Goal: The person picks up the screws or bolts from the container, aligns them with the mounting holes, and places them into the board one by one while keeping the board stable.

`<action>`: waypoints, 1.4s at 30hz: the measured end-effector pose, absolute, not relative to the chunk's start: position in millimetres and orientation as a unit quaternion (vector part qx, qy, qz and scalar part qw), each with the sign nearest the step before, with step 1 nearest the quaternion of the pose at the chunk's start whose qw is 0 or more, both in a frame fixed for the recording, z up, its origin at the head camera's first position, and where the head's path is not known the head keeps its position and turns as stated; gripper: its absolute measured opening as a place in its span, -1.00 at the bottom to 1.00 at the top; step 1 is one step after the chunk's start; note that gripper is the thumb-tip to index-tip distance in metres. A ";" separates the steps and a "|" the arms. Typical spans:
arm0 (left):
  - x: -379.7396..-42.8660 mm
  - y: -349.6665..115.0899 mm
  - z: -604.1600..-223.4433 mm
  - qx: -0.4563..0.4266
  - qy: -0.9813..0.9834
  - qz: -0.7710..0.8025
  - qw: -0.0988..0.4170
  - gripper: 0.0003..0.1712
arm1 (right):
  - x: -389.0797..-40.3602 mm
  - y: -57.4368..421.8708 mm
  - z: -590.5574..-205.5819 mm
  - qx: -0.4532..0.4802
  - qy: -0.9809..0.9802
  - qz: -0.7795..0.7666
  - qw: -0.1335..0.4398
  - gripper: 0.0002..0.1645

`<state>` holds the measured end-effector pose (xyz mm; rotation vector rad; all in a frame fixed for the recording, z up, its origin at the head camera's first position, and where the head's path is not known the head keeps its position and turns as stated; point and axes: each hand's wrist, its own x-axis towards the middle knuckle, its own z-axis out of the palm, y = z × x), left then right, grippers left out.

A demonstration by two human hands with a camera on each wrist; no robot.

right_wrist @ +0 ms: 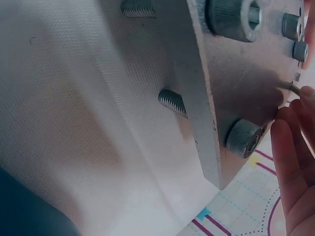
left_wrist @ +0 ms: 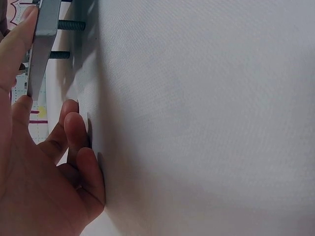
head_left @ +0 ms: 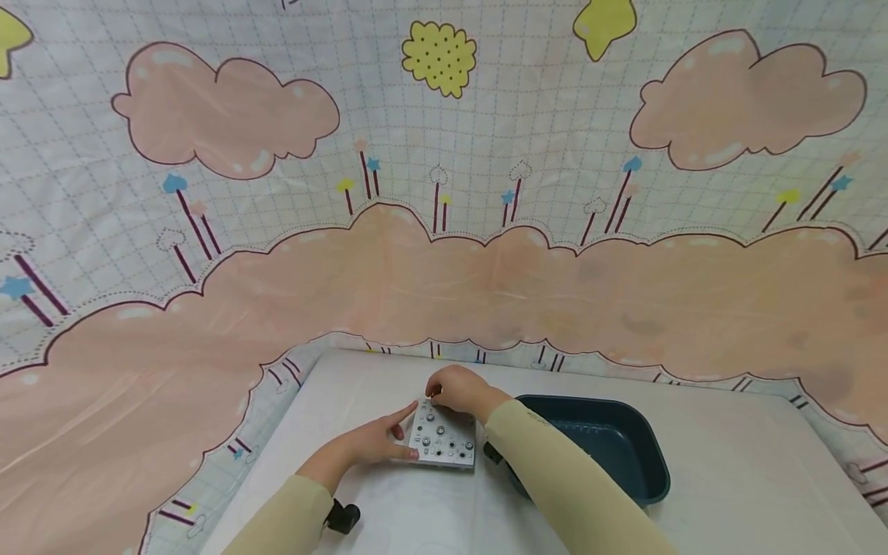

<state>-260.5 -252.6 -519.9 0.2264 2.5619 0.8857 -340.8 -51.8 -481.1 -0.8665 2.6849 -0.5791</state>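
Note:
A silver metal plate (head_left: 447, 441), set with several socket-head bolts (right_wrist: 244, 138), stands on the white table; threaded bolt ends (left_wrist: 71, 25) stick out beneath it. At its left edge is my left hand (head_left: 371, 443), straight index finger and thumb pressing near two corners while the other fingers bend loosely beside the table surface in the left wrist view. My right hand (head_left: 459, 388) is over the plate's far left corner. Its thumb and fingertips pinch a small, slim metal piece (right_wrist: 294, 89); I cannot tell its kind.
A dark blue-green plastic tray (head_left: 657, 462) stands right of the plate, partly behind the right sleeve (head_left: 555, 478). Black wrist devices (head_left: 343, 516) sit at both wrists. A patterned curtain (head_left: 486, 293) hangs behind the white table (head_left: 728, 462).

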 end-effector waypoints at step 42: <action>-260.6 -250.5 -520.5 0.066 0.929 0.306 0.199 0.16 | -319.4 81.6 -443.4 -0.332 0.910 -0.225 0.108 -0.82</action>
